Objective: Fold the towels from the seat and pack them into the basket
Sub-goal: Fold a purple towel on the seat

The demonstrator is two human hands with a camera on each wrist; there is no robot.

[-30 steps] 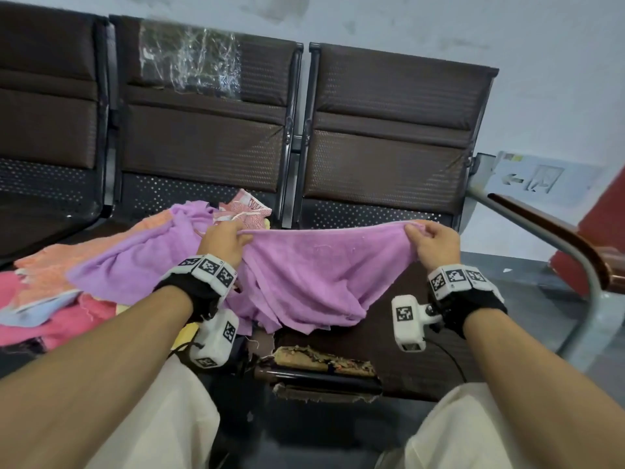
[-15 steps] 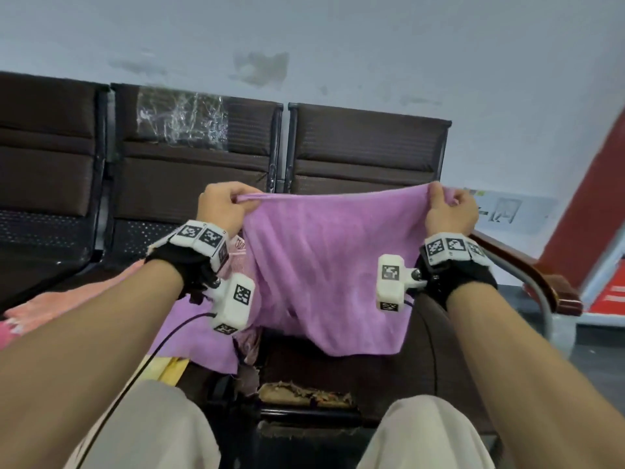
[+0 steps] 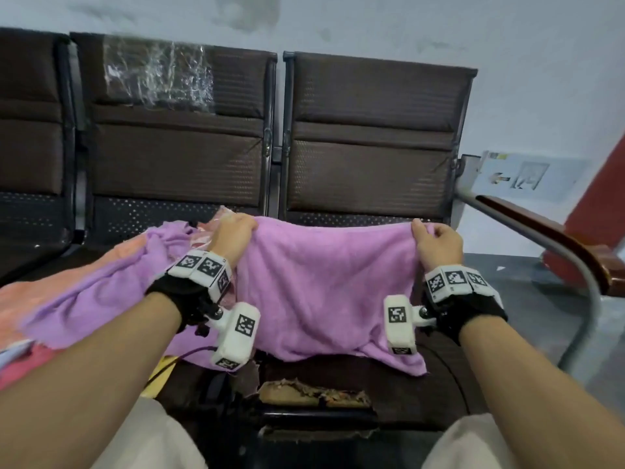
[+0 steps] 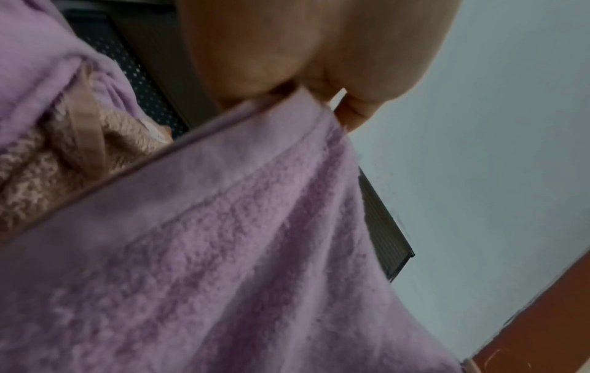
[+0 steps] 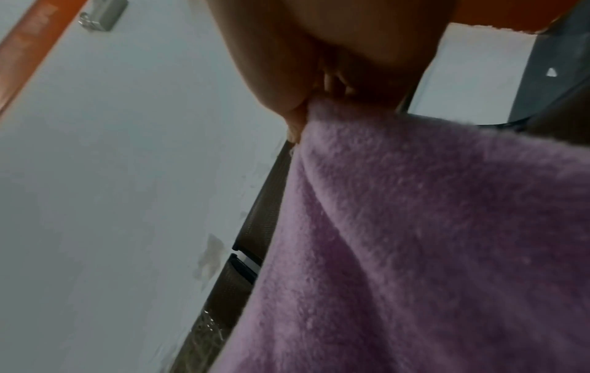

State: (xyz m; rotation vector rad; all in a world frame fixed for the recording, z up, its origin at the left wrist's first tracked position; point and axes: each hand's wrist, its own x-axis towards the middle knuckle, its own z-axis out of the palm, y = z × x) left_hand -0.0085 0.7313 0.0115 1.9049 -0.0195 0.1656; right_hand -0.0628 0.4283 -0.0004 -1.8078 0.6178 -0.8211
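Note:
A purple towel is stretched flat between my two hands over the right-hand seat. My left hand pinches its top left corner and my right hand pinches its top right corner. The lower edge of the towel drapes onto the seat cushion. In the left wrist view the purple towel hangs from my left hand. In the right wrist view the purple towel hangs from my right hand. No basket is in view.
A heap of towels, purple, orange, pink and light blue, lies on the middle seat to the left. Dark seat backs stand behind. A metal armrest with a wooden top curves down on the right. The front of the seat cushion is torn.
Half a second ago the towel was held up high in front of the seat backs. Both hands have come down with it, and its lower edge now lies on the seat.

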